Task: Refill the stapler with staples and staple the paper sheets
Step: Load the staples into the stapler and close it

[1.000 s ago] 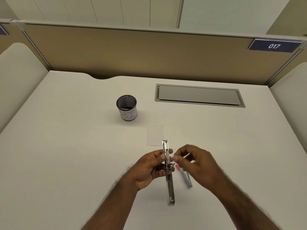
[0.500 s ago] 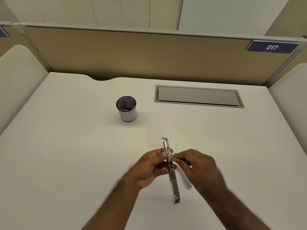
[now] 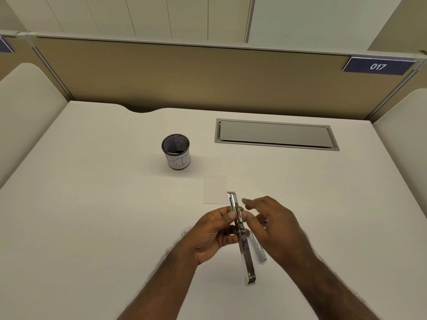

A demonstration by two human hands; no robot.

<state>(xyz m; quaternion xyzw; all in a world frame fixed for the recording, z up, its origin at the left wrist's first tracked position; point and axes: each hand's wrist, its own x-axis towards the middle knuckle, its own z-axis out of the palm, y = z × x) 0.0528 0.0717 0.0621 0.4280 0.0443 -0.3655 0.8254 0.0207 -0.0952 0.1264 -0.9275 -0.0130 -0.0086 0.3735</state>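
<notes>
Metal stapler (image 3: 240, 229) gripped in left hand (image 3: 215, 234); right hand (image 3: 275, 225) just let go, fingers now spread, empty. Staples prob. loaded; close next, then paper (image 3: 215, 189).

Left hand (image 3: 216, 229) grip curled; right hand (image 3: 275, 224) fingers loosely extended.

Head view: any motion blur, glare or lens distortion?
Head view: right hand smeared by motion blur at the fingers; shiny metal stapler in the left hand catches glints but stays readable; wide-angle bends the tan partition; soft shadow beside the black mesh cup.
</notes>
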